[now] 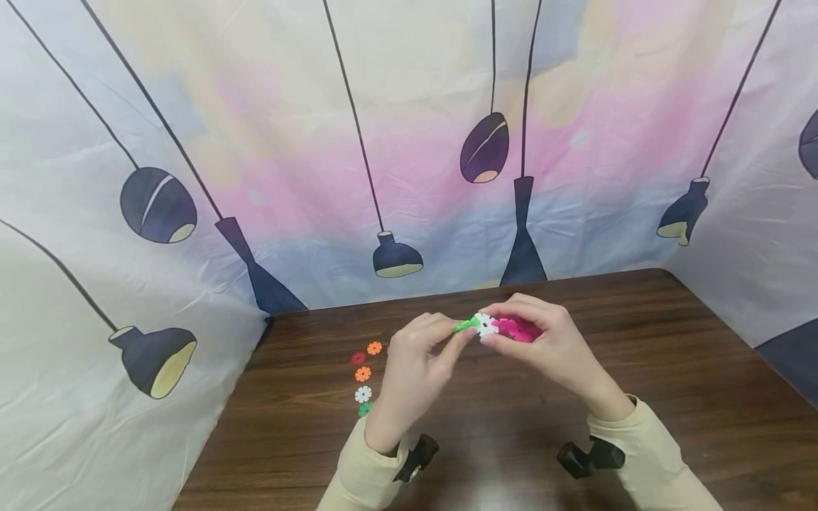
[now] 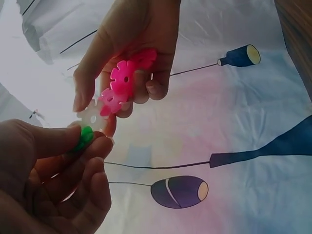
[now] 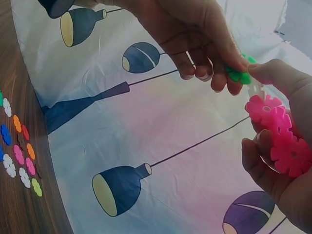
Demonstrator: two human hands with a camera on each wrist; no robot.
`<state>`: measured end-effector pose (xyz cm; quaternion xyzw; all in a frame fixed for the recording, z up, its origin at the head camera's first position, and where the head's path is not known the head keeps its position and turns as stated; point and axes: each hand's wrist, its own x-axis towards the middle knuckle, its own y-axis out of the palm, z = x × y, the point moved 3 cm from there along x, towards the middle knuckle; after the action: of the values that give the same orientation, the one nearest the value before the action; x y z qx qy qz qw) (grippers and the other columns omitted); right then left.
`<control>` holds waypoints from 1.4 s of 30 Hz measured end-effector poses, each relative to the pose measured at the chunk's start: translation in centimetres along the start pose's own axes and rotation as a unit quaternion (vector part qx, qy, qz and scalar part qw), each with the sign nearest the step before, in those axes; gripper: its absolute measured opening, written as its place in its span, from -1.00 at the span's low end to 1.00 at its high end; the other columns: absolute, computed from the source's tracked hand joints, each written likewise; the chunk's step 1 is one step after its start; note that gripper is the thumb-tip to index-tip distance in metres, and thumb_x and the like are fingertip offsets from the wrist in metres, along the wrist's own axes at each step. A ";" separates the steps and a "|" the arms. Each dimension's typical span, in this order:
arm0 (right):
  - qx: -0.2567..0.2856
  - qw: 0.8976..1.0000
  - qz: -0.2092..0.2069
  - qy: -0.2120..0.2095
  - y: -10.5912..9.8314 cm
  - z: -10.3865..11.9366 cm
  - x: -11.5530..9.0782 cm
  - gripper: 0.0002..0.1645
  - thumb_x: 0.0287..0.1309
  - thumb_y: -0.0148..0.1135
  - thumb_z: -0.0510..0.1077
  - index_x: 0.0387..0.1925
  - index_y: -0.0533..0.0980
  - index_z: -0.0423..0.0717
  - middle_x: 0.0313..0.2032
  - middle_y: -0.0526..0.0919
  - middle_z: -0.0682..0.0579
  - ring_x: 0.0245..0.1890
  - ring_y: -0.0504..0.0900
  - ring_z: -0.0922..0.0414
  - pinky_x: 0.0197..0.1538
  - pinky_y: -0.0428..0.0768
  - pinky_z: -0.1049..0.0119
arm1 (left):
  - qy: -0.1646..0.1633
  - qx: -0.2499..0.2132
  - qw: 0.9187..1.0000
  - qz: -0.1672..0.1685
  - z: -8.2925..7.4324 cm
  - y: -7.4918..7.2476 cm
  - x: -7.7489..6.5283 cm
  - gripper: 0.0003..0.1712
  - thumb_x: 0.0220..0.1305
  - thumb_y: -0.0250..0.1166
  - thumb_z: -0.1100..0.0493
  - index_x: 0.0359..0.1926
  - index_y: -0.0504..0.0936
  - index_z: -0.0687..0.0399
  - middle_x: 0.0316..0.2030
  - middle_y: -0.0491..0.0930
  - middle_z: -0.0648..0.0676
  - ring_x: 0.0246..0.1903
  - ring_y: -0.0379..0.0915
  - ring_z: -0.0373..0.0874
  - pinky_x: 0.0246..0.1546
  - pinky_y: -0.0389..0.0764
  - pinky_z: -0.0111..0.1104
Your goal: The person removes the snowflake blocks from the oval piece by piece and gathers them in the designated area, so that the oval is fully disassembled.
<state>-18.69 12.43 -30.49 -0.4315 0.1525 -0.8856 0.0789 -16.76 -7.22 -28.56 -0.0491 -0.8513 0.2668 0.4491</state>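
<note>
Above the table, both hands meet at a short chain of slotted, flower-shaped plastic discs. My left hand (image 1: pixel 415 372) pinches a green disc (image 2: pixel 85 137) between thumb and forefinger. A white disc (image 1: pixel 488 326) sits directly against the green one, its edge between the two hands. My right hand (image 1: pixel 559 348) pinches the white disc with thumb and forefinger. Several joined pink discs (image 3: pixel 292 155) run back from the white disc into the right palm, with the other fingers curled near them. Whether the green disc's slot is engaged with the white one cannot be told.
Loose discs lie on the brown wooden table (image 1: pixel 287 440) left of the hands, among them an orange disc (image 1: pixel 363 374) and a white one. The right wrist view shows more, including a blue disc (image 3: pixel 6 134). A lamp-patterned cloth (image 1: pixel 434 206) hangs behind the table.
</note>
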 end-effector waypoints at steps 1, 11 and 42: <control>0.000 1.000 0.000 -0.004 0.0 0.0 0.0 -0.51 -0.09 0.60 -0.34 -0.05 0.70 -0.04 -0.26 0.68 0.16 -0.34 0.58 0.19 -0.36 0.58 0.43 | 0.000 0.002 1.000 0.001 0.0 0.0 0.0 -0.92 0.29 0.43 0.18 -0.24 0.81 0.07 -0.41 0.69 -0.11 -0.40 0.43 -0.30 -0.43 0.48 -0.45; 0.029 0.997 0.047 -0.050 -0.2 0.7 -0.2 -0.45 -0.18 0.58 -0.45 -0.07 0.68 -0.06 -0.28 0.66 0.13 -0.37 0.59 0.19 -0.44 0.58 0.40 | 0.024 -0.078 0.991 0.107 0.1 -1.1 0.2 -0.95 0.35 0.36 0.18 -0.27 0.75 -0.04 -0.39 0.60 -0.14 -0.38 0.43 -0.31 -0.39 0.51 -0.44; -0.030 0.997 -0.045 0.054 -1.3 -0.2 0.1 -0.48 -0.07 0.58 -0.37 -0.01 0.68 -0.03 -0.30 0.63 0.16 -0.37 0.52 0.20 -0.40 0.49 0.44 | -0.011 -0.048 0.997 -0.059 2.3 -4.4 0.5 -0.91 0.25 0.45 0.21 -0.22 0.80 -0.01 -0.37 0.69 -0.13 -0.50 0.49 -0.22 -0.46 0.51 -0.39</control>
<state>-18.94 13.67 -30.06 -0.3912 0.1638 -0.9054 0.0173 -18.18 -11.79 -27.05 -0.0178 -0.8693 0.1994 0.4520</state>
